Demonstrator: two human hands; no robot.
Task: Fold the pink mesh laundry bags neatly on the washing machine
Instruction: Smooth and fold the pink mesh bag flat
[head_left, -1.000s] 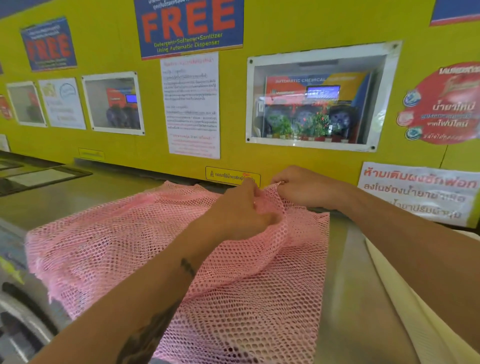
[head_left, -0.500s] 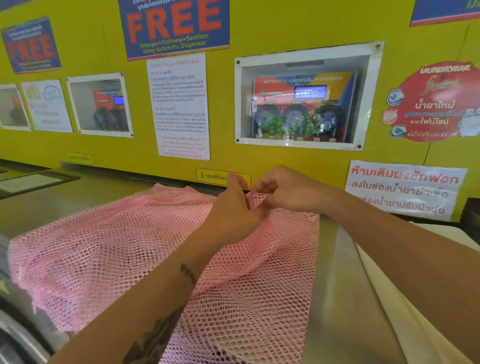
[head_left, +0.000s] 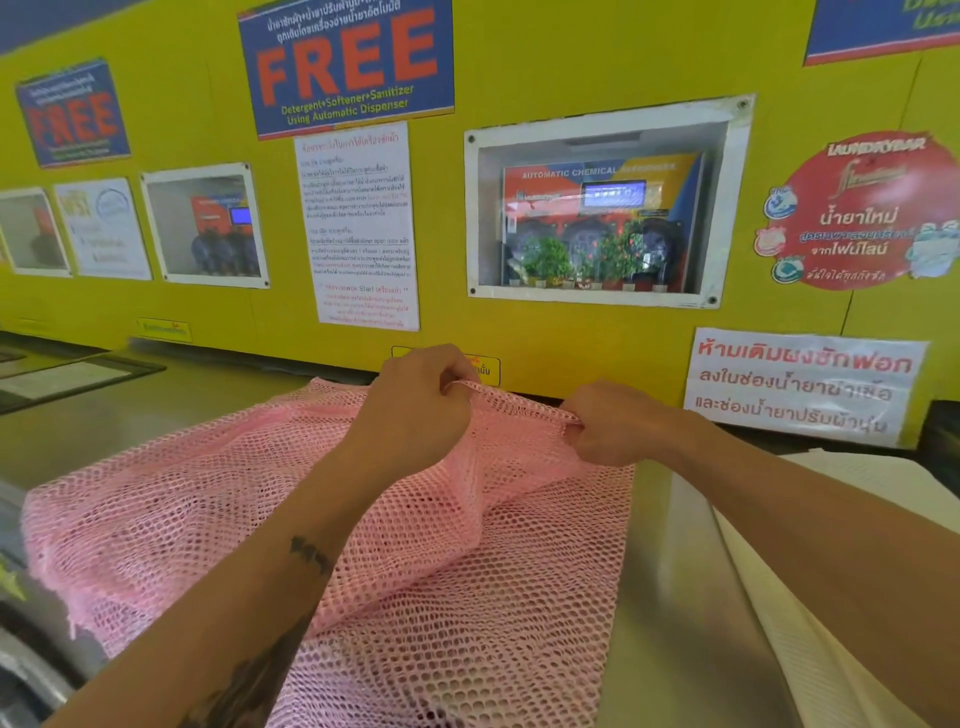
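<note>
A pink mesh laundry bag (head_left: 483, 613) lies spread over the steel top of the washing machine (head_left: 670, 597), with more pink mesh (head_left: 171, 499) bunched to its left. My left hand (head_left: 415, 410) pinches the bag's far edge near the wall, slightly lifted. My right hand (head_left: 613, 423) grips the same far edge a short way to the right. The strip of mesh between the two hands is pulled taut. Both forearms cross over the bag.
A cream cloth (head_left: 810, 597) lies on the machine top at the right. The yellow wall (head_left: 519, 322) with posters and a white-framed dispenser window (head_left: 602, 208) stands right behind the bag. The machine's front edge drops off at the lower left.
My hands, close together on the far edge before, have moved apart along it. The edge now stretches between them.
</note>
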